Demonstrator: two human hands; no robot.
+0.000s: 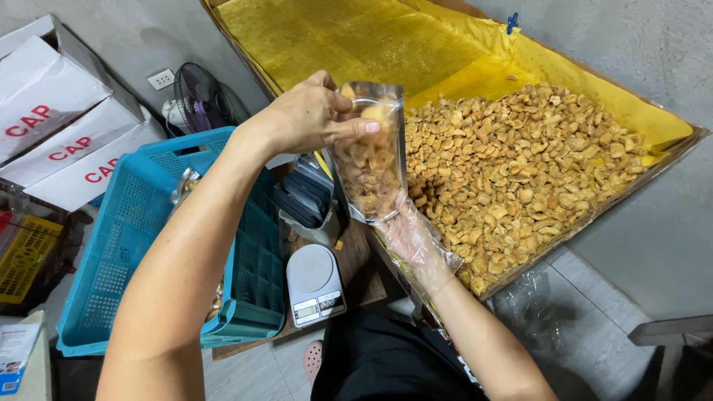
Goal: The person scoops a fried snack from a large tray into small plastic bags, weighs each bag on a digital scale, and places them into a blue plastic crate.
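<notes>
Right hand [416, 241] perhaps under pouch [369, 160]

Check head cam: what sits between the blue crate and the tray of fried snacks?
Head view: a small digital scale, a bin of dark flat packets, and the left hand holding the clear pouch, between the blue crate and the tray.

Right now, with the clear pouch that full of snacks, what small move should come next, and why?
Probably lower the clear plastic pouch onto the small white digital scale. It looks nearly full; the left hand pinches its top, the gloved right hand supports its bottom.
</notes>
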